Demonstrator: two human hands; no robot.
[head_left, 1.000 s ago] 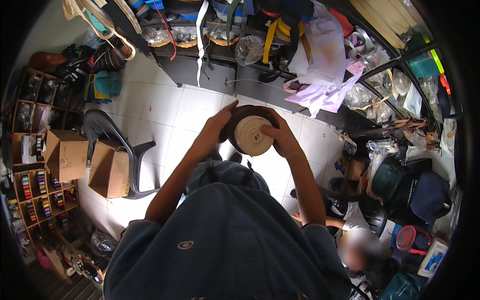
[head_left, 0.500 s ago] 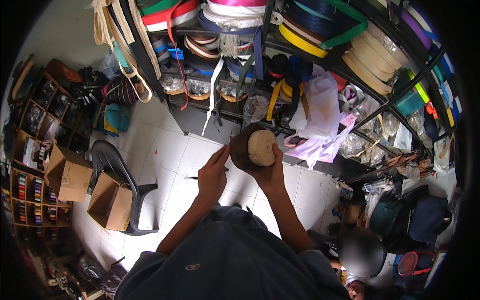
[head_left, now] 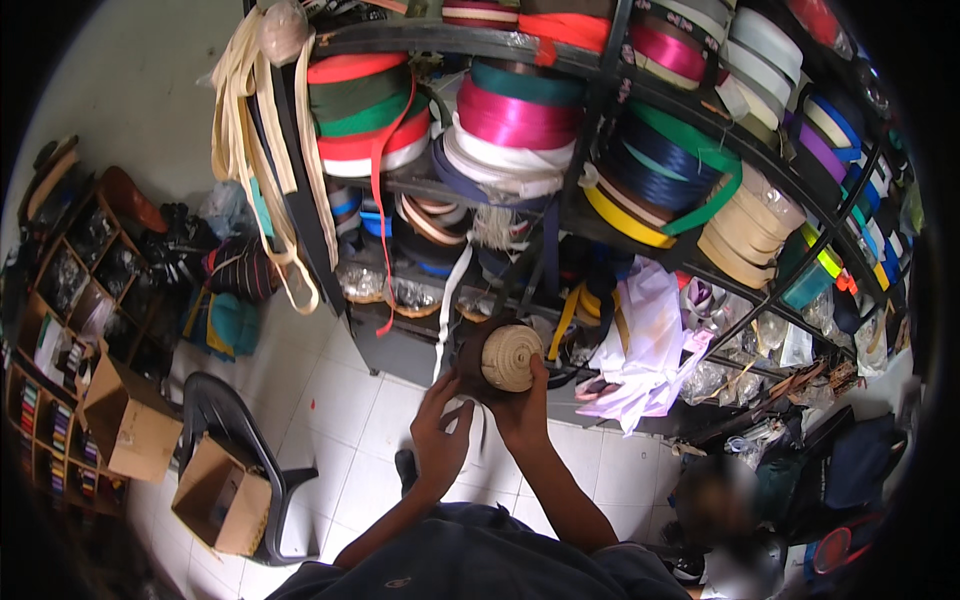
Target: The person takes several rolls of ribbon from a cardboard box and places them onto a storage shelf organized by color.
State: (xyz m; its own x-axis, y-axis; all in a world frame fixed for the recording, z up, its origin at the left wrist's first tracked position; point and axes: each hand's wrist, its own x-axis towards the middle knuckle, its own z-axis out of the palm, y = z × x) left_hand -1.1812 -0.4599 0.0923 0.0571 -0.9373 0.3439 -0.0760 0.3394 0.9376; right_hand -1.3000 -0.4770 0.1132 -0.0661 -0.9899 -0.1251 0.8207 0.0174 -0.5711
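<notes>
In this holding step, my right hand (head_left: 522,412) grips the beige roll (head_left: 508,358) and brown roll (head_left: 468,366), my half-open left hand (head_left: 440,440) perhaps touches brown, and the next move calls for steadiness.

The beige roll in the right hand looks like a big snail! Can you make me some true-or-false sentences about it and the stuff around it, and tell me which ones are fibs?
1. The right hand holds the beige roll. True.
2. The beige roll lies on the floor. False: it is held up above the floor.
3. A red strip hangs down in front of the shelves. True.
4. Both hands wear gloves. False: the right hand and the left hand are bare.
5. The chair on the left is bright yellow. False: it is dark, nearly black.
</notes>
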